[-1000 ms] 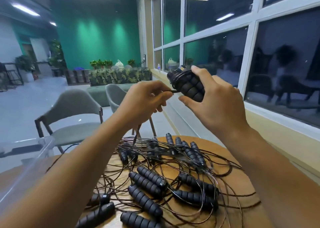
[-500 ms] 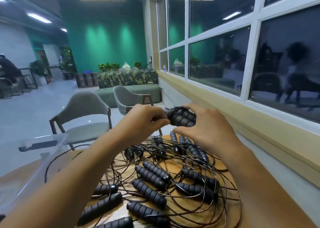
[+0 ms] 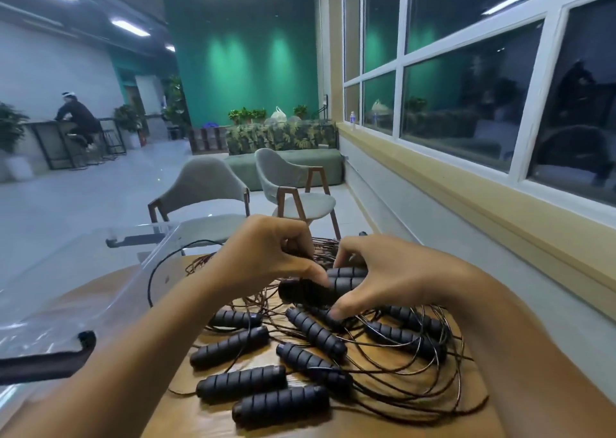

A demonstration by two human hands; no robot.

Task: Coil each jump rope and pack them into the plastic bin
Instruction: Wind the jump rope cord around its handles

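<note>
Item: bundled jump rope [image 3: 336, 286], black ribbed handles laid side by side with cord wound about them, held low over the middle of the frame, just above the heap. Left hand [image 3: 266, 257]: fingers curled, thumb and fingertips pinching the near-left end of the bundle; whether they catch cord or handle cannot be told. Right hand [image 3: 396, 277]: fingers wrapped over the far side of the bundle, thumb beneath at its lower edge, gripping it. Stock on the counter [image 3: 200, 419], a round wooden top in the lower centre: loose jump ropes [image 3: 313, 334], at least eight black ribbed handles lying at mixed angles, some touching, their thin dark cords [image 3: 420, 384] tangled in overlapping loops that spread towards the lower right. Container: clear plastic bin [image 3: 83, 287], at the left of the frame just beside the heap, with a black latch [image 3: 43, 361] at its near edge; one cord loop rises beside its right wall; its contents cannot be made out. Surroundings: two grey chairs [image 3: 206, 187] beyond the counter in the centre, a green bench [image 3: 293, 167] behind them, a white-framed window [image 3: 466, 71] along the right, a green wall at the upper centre, and a person [image 3: 76, 117] seated at a high table in the upper left.
</note>
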